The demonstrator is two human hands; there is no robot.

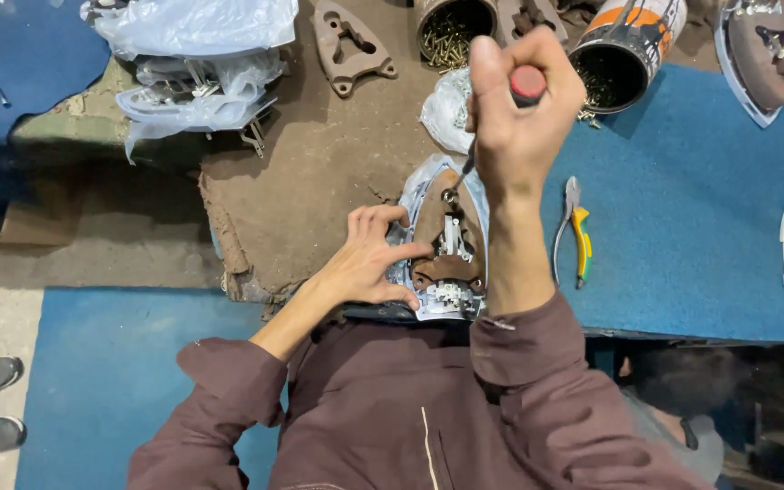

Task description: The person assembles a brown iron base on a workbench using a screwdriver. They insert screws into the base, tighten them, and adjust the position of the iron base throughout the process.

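Yellow-handled pliers beside right hand.

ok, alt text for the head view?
A right hand drives a red-handled screwdriver into an iron soleplate assembly that the left hand steadies on a workbench. Pliers lie to its right, with tins of screws beyond.

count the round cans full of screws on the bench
2. One can stands at the top edge, above the right hand gripping the screwdriver. The other, an orange-and-white can, lies tilted just right of that hand. More may sit out of frame.
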